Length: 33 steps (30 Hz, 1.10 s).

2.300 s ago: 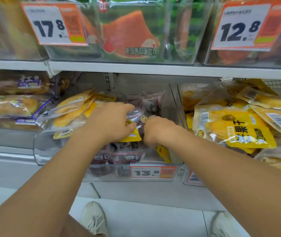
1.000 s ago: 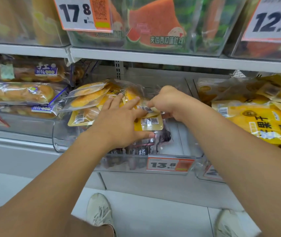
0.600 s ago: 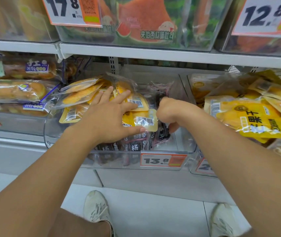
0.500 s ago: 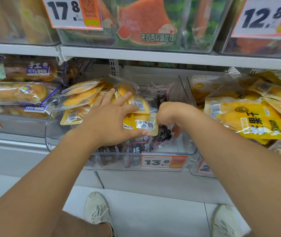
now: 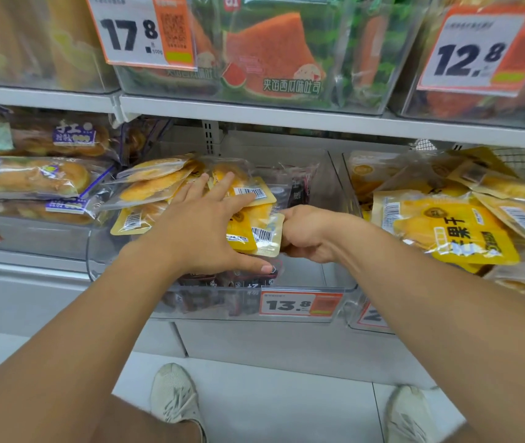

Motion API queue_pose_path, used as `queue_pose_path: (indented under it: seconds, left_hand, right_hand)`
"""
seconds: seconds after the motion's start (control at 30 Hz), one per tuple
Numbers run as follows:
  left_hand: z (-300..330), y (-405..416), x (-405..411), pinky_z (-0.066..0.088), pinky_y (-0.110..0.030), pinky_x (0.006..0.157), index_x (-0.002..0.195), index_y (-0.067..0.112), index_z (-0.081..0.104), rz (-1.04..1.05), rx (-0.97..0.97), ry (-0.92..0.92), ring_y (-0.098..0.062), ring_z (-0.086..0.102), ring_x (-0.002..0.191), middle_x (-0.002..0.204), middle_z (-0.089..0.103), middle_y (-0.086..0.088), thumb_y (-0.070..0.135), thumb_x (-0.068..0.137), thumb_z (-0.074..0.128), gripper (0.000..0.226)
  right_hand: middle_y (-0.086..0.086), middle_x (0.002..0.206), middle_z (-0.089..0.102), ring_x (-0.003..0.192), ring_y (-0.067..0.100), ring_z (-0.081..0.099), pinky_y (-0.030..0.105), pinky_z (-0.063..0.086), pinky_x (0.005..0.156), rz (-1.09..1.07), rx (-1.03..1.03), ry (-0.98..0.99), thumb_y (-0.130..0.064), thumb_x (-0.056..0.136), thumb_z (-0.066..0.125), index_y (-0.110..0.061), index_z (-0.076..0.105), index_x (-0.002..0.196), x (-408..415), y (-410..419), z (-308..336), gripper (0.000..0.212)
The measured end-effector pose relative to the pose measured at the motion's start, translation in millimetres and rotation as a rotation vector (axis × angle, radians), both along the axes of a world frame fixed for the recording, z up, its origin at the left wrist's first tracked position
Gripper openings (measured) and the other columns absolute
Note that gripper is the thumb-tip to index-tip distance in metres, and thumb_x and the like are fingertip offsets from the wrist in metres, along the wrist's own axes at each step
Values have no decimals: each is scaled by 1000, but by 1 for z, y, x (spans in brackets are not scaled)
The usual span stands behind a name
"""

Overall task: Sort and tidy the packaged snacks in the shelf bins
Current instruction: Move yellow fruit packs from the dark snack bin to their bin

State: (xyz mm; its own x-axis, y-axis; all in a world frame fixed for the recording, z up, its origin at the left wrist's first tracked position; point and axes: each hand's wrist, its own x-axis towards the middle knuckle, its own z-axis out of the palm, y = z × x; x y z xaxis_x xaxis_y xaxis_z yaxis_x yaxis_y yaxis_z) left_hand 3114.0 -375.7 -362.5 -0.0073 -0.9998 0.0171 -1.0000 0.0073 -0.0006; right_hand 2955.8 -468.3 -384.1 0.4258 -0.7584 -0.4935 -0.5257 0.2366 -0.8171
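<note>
Sorting underway: your left hand (image 5: 202,233) lies flat on yellow plastic snack packets (image 5: 256,231), right hand (image 5: 306,233) pinching one; next, lift it clear.

Right side of clear bin (image 5: 334,174) lies bare; yellow packets (image 5: 159,187) crowd its left

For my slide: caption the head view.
Left hand presses yellow snack packs; right hand grips one in clear bin.
</note>
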Motion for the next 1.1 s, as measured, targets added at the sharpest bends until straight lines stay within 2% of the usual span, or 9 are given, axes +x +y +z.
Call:
queue_pose_path:
  seconds: [0.07,0.17,0.33,0.43,0.57,0.7,0.83,1.0,1.1]
  left_hand:
    - [1,1,-1,4,-49,122,154,49,8,1,22,-10,-34,-1,152,167,-8,4,107,42,36,128]
    - [3,2,-4,3,-49,122,154,49,8,16,48,0,-32,-4,153,166,-10,5,105,47,31,123]
    - [0,3,-4,2,-49,121,154,50,9,30,46,5,-30,-6,153,166,-10,5,104,53,8,114]
    - [2,3,-4,2,-52,121,155,46,10,56,26,-19,-35,-5,152,167,-9,-1,103,57,17,114]
    - [3,0,-7,3,-54,122,155,43,12,85,38,-61,-38,-2,152,167,-9,-5,99,62,27,110]
    - [3,-1,-7,2,-54,122,156,42,12,88,52,-79,-38,-2,152,166,-11,-5,94,68,32,104]
    - [1,1,-6,1,-53,122,156,42,12,81,28,-53,-37,-4,152,166,-11,-4,94,70,31,102]
    - [2,6,-6,5,-51,122,154,42,20,39,-54,-7,-31,-3,153,167,-4,2,93,73,32,97]
    - [2,8,-6,9,-50,123,154,37,26,-1,-90,-2,-25,4,153,167,8,4,87,73,31,96]
  right_hand:
    - [18,118,70,89,21,60,34,46,84,77,-8,75,6,95,42,-4,66,118,-1,1,3,35]
    - [9,101,72,73,16,64,34,56,73,63,-95,204,1,100,46,-13,67,116,-1,0,7,30]
    - [8,103,75,90,21,70,35,58,84,-99,71,-40,3,99,45,-5,70,114,-1,4,-6,30]
    - [9,112,74,107,23,69,39,52,101,-64,140,-118,5,98,42,-6,69,117,3,6,-8,34]
    - [14,99,69,83,23,66,35,58,78,65,133,87,7,97,31,2,58,116,7,7,-6,34]
    - [18,122,65,99,33,71,49,57,90,99,16,218,6,97,41,-1,60,123,4,5,2,33]
    - [17,132,53,93,32,69,43,58,83,-123,-65,125,8,97,30,-4,51,132,-5,7,18,43]
    - [15,96,71,81,28,69,42,61,81,-239,-33,-147,2,95,44,-4,64,99,-4,18,33,21]
    - [13,92,71,78,24,66,38,60,79,-157,-214,-18,-3,95,58,-1,68,101,9,10,27,12]
